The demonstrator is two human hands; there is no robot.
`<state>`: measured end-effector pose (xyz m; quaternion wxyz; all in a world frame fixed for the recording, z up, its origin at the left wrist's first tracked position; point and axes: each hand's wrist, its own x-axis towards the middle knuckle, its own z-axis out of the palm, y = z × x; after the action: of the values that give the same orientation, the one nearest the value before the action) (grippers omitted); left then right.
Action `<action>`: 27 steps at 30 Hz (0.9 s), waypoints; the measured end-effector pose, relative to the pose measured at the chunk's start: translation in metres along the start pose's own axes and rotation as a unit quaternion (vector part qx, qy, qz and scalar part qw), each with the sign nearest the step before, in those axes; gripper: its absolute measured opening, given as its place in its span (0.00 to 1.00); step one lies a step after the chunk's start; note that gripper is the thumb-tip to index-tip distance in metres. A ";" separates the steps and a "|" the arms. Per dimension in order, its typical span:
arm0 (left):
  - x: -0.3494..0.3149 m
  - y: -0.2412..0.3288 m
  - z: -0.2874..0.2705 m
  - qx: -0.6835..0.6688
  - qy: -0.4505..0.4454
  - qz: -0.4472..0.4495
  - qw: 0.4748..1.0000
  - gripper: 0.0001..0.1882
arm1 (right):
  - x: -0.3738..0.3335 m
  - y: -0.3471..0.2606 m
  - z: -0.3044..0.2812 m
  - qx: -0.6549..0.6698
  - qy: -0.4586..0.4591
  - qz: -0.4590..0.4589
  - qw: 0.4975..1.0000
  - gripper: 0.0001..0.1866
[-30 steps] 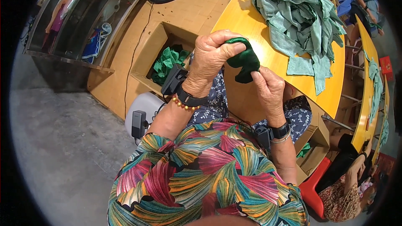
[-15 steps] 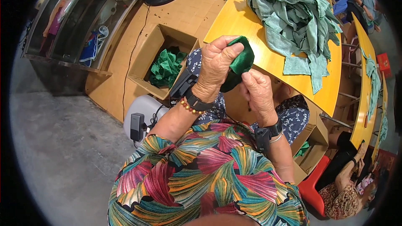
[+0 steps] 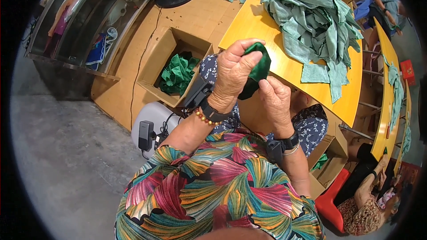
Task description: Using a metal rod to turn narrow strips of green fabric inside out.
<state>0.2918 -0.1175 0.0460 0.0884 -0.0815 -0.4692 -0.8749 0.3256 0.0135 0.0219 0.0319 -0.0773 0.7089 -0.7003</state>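
left hand [image 3: 233, 73] is closed around a dark green fabric piece [image 3: 257, 69], held up over the near edge of the yellow table [image 3: 275, 62], while the right hand [image 3: 276, 102] pinches its lower end with curled fingers. work appears partly done: an open cardboard box [image 3: 155, 64] on the floor at left already holds bright green pieces [image 3: 178, 73], while a large heap of pale green cloth [image 3: 311, 13] lies on the table. a second brown box [image 3: 331, 160] stands under the table at right; no labels are legible.
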 end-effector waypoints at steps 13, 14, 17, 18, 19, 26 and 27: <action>-0.010 0.005 0.003 -0.123 0.022 -0.049 0.991 0.12 | 0.002 -0.011 -0.011 -0.082 -0.027 -0.046 0.995 0.08; -0.008 0.008 -0.001 -0.120 0.001 -0.049 0.992 0.11 | 0.000 -0.010 -0.015 -0.109 -0.036 -0.041 0.993 0.08; -0.005 0.010 -0.007 -0.039 -0.013 -0.042 0.998 0.10 | 0.000 -0.015 -0.020 -0.153 -0.047 -0.085 0.983 0.08; -0.004 0.012 -0.008 -0.039 -0.013 -0.042 0.998 0.10 | 0.001 -0.015 -0.021 -0.153 -0.047 -0.085 0.983 0.08; -0.003 0.015 -0.007 -0.025 -0.029 -0.059 0.998 0.10 | 0.002 -0.014 -0.022 -0.164 -0.044 -0.105 0.980 0.09; -0.007 0.007 0.001 -0.036 -0.034 -0.082 0.995 0.10 | 0.000 -0.010 -0.012 -0.119 -0.019 -0.064 0.991 0.07; -0.010 0.003 0.002 -0.035 -0.033 -0.082 0.996 0.10 | -0.001 -0.004 -0.009 -0.118 -0.020 -0.064 0.991 0.07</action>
<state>0.3022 -0.1169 0.0477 -0.0015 -0.0746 -0.4458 -0.8920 0.3259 0.0226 0.0262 -0.0080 -0.1400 0.7796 -0.6104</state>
